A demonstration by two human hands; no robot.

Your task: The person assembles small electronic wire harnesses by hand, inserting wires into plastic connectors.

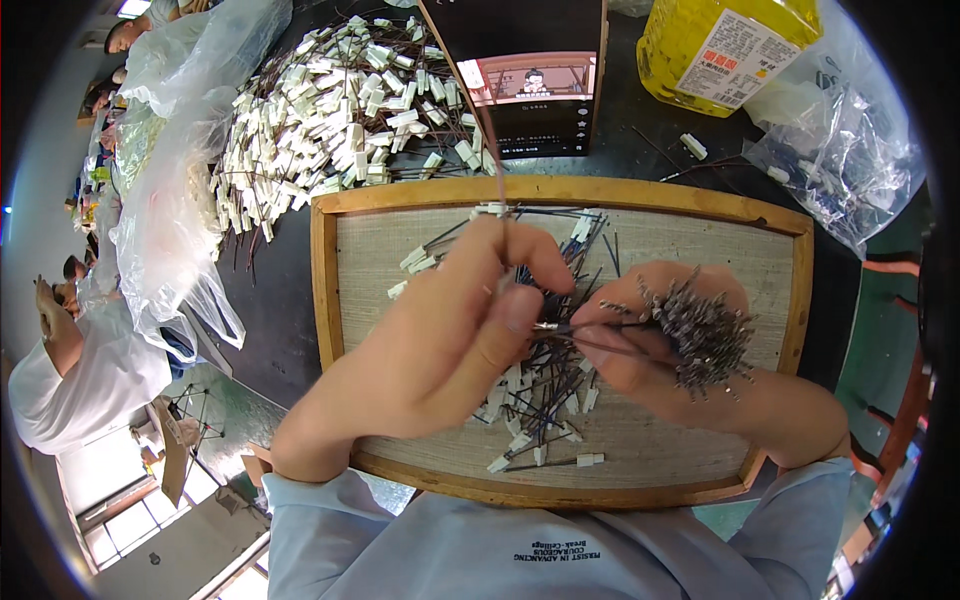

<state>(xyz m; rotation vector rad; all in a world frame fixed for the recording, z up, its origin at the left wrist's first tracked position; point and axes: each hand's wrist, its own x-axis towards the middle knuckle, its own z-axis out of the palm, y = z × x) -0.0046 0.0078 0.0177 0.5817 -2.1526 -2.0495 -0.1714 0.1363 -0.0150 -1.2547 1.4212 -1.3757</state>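
Bundle of thin dark wires with greyish tips [708,340] is held in the right hand [650,375] above a rectangular wood-framed tray [560,190], while the left hand [450,325] curls narrowly nearby, its exact grip unclear.

From the wearer's head, one wide fisheye view looks steeply down over the shirt [450,540] at the lower edge; the left hand [440,330] and right hand [630,376] are close, mid-view, above a wooden-rimmed tray [560,190], with a window [140,512] far off, lower left.
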